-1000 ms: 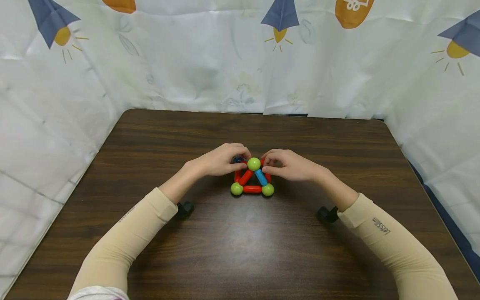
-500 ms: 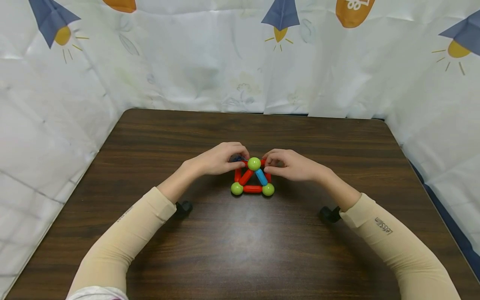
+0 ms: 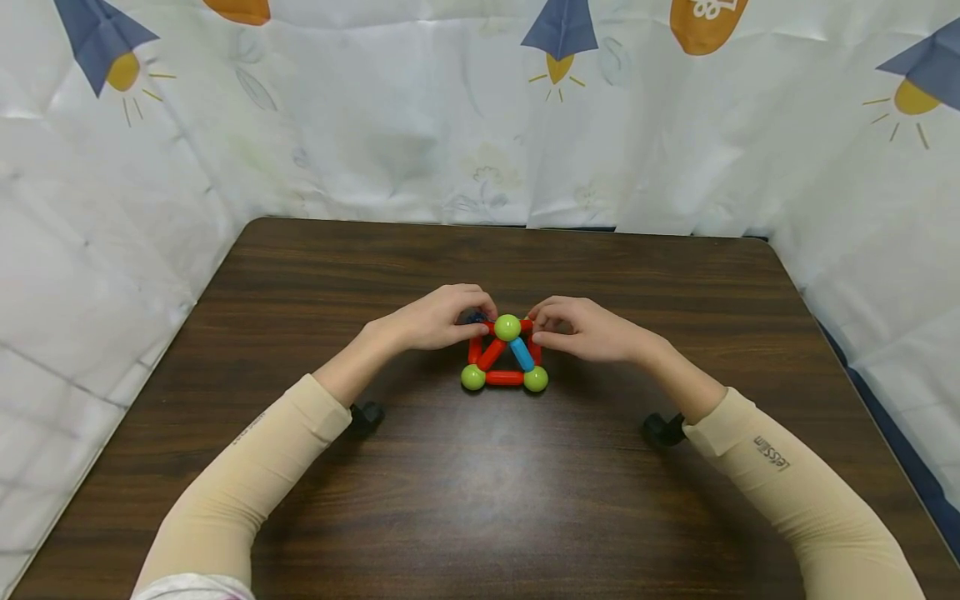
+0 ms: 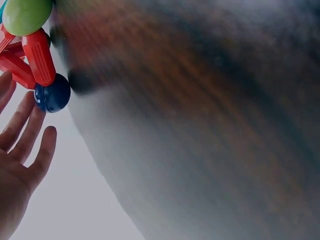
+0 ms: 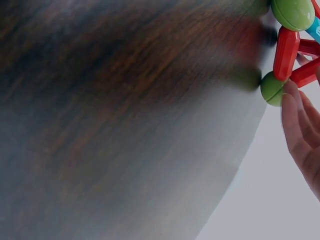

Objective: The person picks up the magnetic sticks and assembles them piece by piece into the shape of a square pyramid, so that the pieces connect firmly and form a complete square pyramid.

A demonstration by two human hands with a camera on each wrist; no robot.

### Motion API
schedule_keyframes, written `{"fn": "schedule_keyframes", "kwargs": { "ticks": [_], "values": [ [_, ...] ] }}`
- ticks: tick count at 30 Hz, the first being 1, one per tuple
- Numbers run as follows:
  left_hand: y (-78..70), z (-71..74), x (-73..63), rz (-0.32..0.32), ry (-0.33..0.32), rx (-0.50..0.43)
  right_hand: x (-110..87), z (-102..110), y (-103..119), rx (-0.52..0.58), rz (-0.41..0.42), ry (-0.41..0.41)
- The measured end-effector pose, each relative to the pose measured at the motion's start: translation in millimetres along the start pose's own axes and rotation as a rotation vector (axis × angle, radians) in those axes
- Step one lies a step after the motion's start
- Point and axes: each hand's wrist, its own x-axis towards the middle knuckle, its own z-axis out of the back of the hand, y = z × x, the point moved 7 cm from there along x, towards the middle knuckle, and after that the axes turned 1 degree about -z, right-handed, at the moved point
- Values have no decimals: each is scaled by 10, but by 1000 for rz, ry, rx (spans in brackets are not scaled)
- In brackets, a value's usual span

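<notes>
A pyramid-like ball-and-rod toy frame stands on the table, with red rods, one blue rod [image 3: 522, 354] and a green ball [image 3: 507, 327] on top. Two green balls and a red rod [image 3: 504, 378] form its near edge. At the far left corner my left hand [image 3: 450, 318] grips the frame, fingertips by a dark blue ball [image 4: 53, 94]. My right hand [image 3: 585, 329] pinches the far right side, its fingers against a red rod [image 5: 286, 54] and a green ball [image 5: 273, 90]. The hands partly hide the far corners.
The brown wood-grain table [image 3: 495, 500] has rounded far corners. A white patterned curtain [image 3: 375, 125] hangs behind it and along both sides. Black wrist cameras sit under both forearms, close above the tabletop.
My right hand has shifted slightly to the right, its thumb sliding outward from the top ball. The left hand has drawn back a little leftward. The frame stays in place.
</notes>
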Motion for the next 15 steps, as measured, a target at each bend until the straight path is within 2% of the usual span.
{"fn": "schedule_keyframes", "kwargs": {
  "ticks": [4,7,15],
  "values": [
    [-7,6,-4,-4,-1,-1,-12,68,4,1,1,-88],
    [0,10,-10,4,-2,6,-22,106,-1,11,-7,-124],
    [52,72,-63,41,-21,17,-81,191,-78,-35,-93,-204]
  ]
}}
